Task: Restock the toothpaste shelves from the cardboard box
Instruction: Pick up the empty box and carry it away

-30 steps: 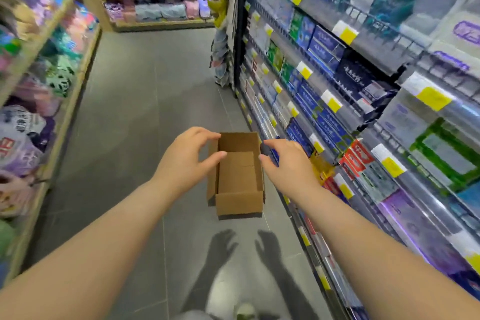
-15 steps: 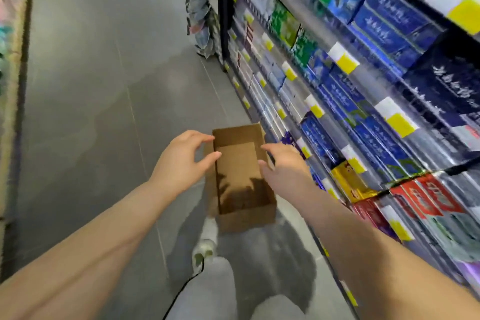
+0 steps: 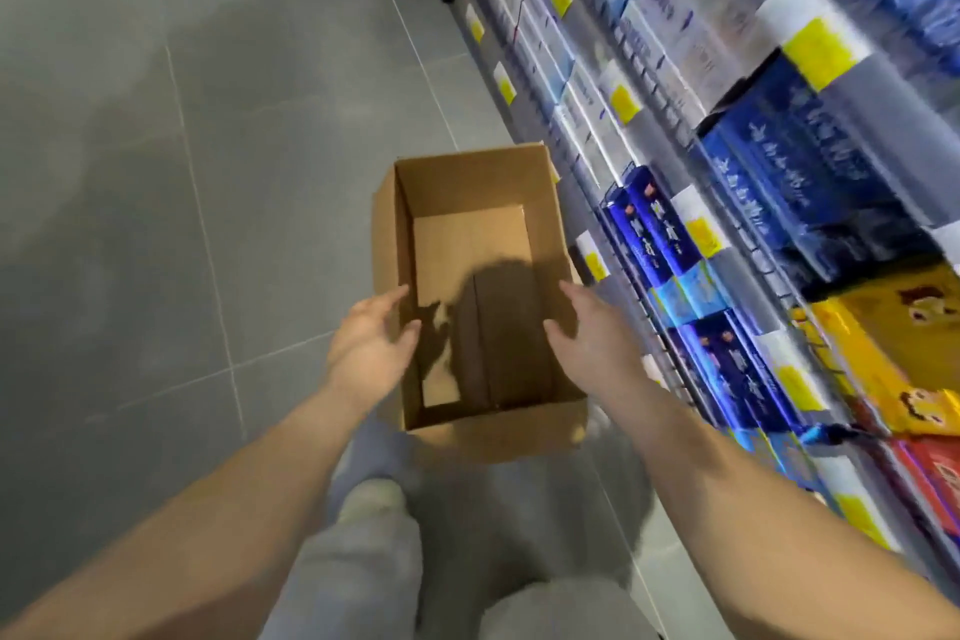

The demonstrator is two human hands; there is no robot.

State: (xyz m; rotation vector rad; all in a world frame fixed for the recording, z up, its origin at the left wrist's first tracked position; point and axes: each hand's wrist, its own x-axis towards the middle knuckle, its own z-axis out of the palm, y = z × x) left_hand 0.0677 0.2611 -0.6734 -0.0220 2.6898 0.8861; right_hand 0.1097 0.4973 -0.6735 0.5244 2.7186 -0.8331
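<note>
An open cardboard box stands on the grey floor beside the shelves, and I see nothing inside it. My left hand is at the box's left wall with fingers spread and relaxed. My right hand is at the right wall, fingers straight. Neither hand holds anything. Toothpaste cartons, blue and yellow, fill the shelves on the right.
The wire-fronted shelf unit with yellow price tags runs along the right side. Grey tiled floor spreads to the left. My legs in grey trousers are below the box.
My head has tilted down and come closer, so the box looks larger. Both hands have moved from the box's far end to its near half, staying at its sides.
</note>
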